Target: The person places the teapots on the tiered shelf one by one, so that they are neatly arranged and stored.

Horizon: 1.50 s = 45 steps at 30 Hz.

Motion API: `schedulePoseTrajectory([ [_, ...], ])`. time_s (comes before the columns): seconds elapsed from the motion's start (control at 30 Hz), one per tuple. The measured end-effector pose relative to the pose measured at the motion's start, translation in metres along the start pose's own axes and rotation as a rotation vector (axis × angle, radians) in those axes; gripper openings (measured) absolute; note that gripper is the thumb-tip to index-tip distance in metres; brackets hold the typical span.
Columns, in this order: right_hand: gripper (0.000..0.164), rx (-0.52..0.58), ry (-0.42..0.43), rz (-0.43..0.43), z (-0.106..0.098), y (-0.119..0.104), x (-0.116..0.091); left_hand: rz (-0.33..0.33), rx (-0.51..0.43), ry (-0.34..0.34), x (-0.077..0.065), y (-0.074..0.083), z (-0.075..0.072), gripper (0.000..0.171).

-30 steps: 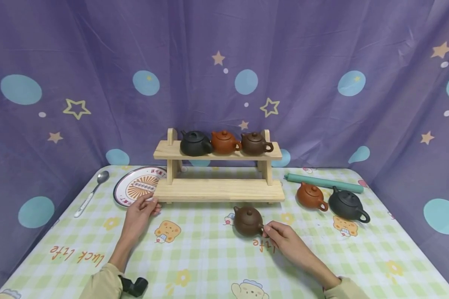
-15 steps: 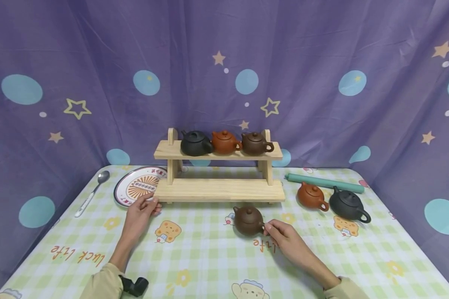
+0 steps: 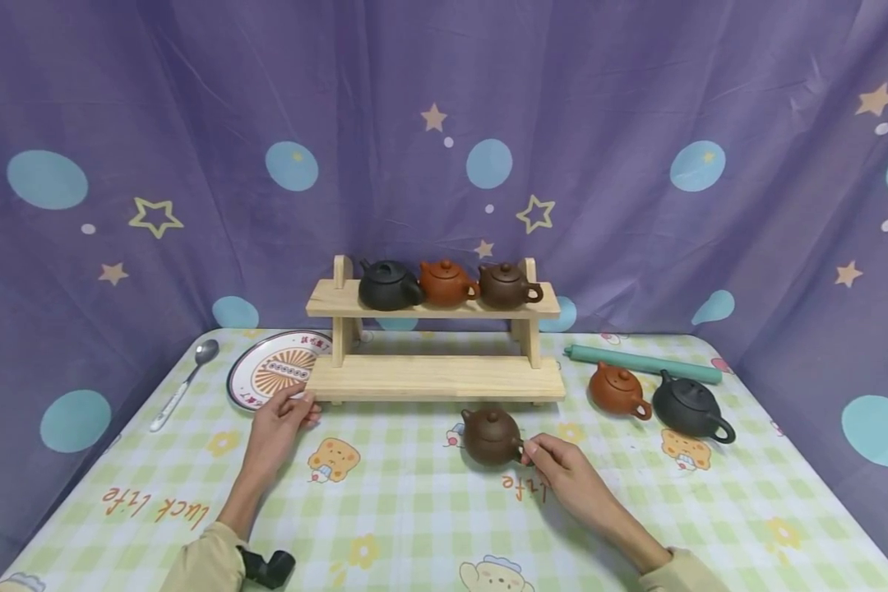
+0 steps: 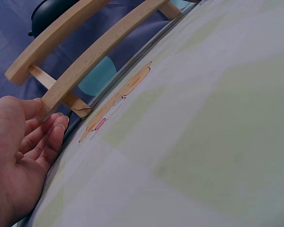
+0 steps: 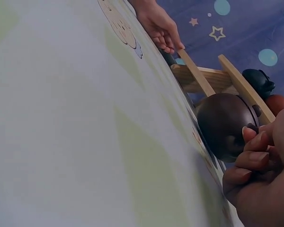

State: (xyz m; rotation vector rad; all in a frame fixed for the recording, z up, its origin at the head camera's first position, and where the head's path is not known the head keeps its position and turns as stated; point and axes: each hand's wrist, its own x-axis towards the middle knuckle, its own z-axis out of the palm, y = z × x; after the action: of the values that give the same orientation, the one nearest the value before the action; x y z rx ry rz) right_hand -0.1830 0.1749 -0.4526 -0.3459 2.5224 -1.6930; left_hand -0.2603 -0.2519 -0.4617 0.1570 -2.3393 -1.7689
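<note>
The right hand (image 3: 562, 470) reaches in from the near edge of the table (image 3: 422, 518), right of its middle. Its forearm slants toward the far-left corner. Thumb and index finger are clamped on the handle of the dark brown teapot (image 3: 492, 437); in the right wrist view the remaining fingers curl below the handle. The teapot is level, spout pointing left, in front of the right half of the wooden stand (image 3: 338, 341). Contact between its base and the tabletop cannot be determined.

The left hand (image 3: 277, 421) extends from the near edge, left of the middle, with its forearm angled toward the far edge. It grips the front-left corner of the stand's lower board (image 3: 432, 376): thumb against the board's end, fingers bent beneath.

The upper board (image 3: 335, 305) carries, left to right, a black teapot (image 3: 387, 288), an orange teapot (image 3: 446, 286) and a second brown teapot (image 3: 505, 287). Toward the table's right edge stand another orange teapot (image 3: 616, 390) and another black teapot (image 3: 686, 408), in front of a green roll (image 3: 644, 363). A plate (image 3: 255, 380) and a spoon (image 3: 181, 393) lie toward the far-left corner.
</note>
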Motion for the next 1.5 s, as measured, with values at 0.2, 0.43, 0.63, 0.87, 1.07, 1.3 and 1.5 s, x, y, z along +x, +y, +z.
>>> schedulePoseTrajectory([
  [0.2,0.030,0.009,0.013,-0.003,0.001,-0.002,0.001,-0.001,-0.001,-0.001,0.000,0.001,-0.001,0.047],
  [0.43,0.029,-0.005,0.020,-0.024,0.003,-0.006,0.005,-0.012,0.000,-0.002,-0.001,0.002,0.000,0.047],
  [0.63,0.029,0.023,0.013,-0.047,0.004,-0.015,0.009,-0.005,-0.011,-0.009,-0.001,0.002,-0.001,0.048],
  [0.87,0.030,0.043,-0.018,-0.100,0.006,-0.022,0.017,-0.004,-0.020,-0.006,0.000,0.000,0.000,0.048],
  [1.07,0.033,0.040,-0.023,-0.108,0.009,-0.026,0.025,-0.007,-0.017,0.002,0.000,0.001,0.001,0.047],
  [1.3,0.034,0.080,-0.025,-0.127,0.013,-0.034,0.033,-0.005,-0.008,0.009,-0.002,0.002,0.000,0.047],
  [1.5,0.034,0.116,-0.041,-0.142,0.019,-0.041,0.043,-0.012,0.007,0.008,-0.001,0.001,0.000,0.048],
])
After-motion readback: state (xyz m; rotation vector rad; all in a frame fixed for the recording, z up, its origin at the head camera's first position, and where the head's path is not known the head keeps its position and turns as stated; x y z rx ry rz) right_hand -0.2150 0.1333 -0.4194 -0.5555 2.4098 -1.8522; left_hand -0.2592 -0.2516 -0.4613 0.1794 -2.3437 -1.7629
